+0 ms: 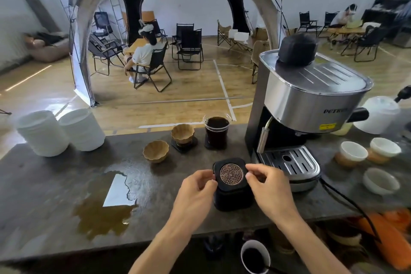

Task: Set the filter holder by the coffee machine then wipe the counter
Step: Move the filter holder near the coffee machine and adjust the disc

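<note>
A black square holder with a round copper-patterned top sits on the dark counter, just left of the drip tray of the silver coffee machine. My left hand pinches the holder's top at its left edge. My right hand pinches it at the right edge. A wide brown coffee spill spreads over the counter to the left of my hands.
Two ribbed wooden cups and a clear cup of black coffee stand behind the holder. White lid stacks sit at far left. Small white bowls and a black power cord lie to the right. A paper cup stands below the counter edge.
</note>
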The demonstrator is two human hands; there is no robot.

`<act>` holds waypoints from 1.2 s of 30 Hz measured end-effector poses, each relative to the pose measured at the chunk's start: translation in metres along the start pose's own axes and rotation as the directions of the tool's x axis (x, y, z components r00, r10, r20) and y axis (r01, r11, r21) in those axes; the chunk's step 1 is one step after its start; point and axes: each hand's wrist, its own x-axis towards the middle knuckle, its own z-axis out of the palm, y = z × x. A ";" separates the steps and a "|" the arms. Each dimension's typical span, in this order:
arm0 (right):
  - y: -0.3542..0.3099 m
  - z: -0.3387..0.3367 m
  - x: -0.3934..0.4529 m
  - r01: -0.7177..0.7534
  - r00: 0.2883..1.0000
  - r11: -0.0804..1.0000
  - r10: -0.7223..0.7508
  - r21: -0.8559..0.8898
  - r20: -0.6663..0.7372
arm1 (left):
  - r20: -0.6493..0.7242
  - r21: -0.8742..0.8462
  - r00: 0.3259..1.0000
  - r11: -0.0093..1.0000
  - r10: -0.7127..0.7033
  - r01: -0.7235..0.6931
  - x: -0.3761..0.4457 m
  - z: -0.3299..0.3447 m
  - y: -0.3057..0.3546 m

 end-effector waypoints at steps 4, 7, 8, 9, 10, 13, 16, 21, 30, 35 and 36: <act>0.007 0.000 0.000 -0.036 0.998 0.999 0.035 0.018 0.043 | -0.001 0.022 0.999 0.999 -0.046 0.046 0.007 0.004 -0.004; 0.011 0.000 -0.002 -0.059 0.997 0.998 0.058 0.016 0.050 | 0.003 0.073 0.997 0.994 -0.077 0.076 0.012 0.006 -0.012; 0.011 0.001 -0.003 -0.067 0.996 0.998 0.066 0.016 0.058 | 0.008 0.084 0.997 0.993 -0.083 0.082 0.013 0.007 -0.014; 0.011 0.001 -0.003 -0.080 0.994 0.997 0.078 0.016 0.076 | 0.013 0.094 0.996 0.992 -0.087 0.086 0.014 0.008 -0.017; 0.011 0.002 -0.004 -0.097 0.991 0.995 0.094 0.017 0.097 | 0.013 0.106 0.996 0.991 -0.088 0.086 0.015 0.009 -0.018; 0.006 0.001 -0.007 -0.144 0.981 0.990 0.142 0.004 0.132 | 0.011 0.134 0.997 0.988 -0.074 0.072 0.017 0.010 -0.021; 0.001 -0.003 -0.007 -0.167 0.978 0.986 0.168 -0.016 0.126 | 0.022 0.137 0.998 0.989 -0.067 0.063 0.020 0.009 -0.023; -0.002 -0.006 -0.009 -0.226 0.967 0.974 0.224 0.003 0.122 | 0.037 0.115 0.997 0.991 -0.073 0.068 0.024 0.007 -0.029; -0.012 -0.010 -0.022 -0.119 0.993 0.987 0.120 0.110 0.004 | 0.059 0.101 0.998 0.995 0.007 -0.013 0.023 -0.020 -0.028; -0.046 -0.001 -0.026 0.057 0.996 0.992 -0.050 0.111 -0.072 | -0.131 0.280 0.973 0.948 0.191 -0.149 0.045 -0.074 -0.033; -0.054 0.006 -0.026 0.067 0.997 0.991 -0.062 0.115 -0.049 | -0.186 0.343 0.958 0.928 0.220 -0.147 0.054 -0.085 -0.038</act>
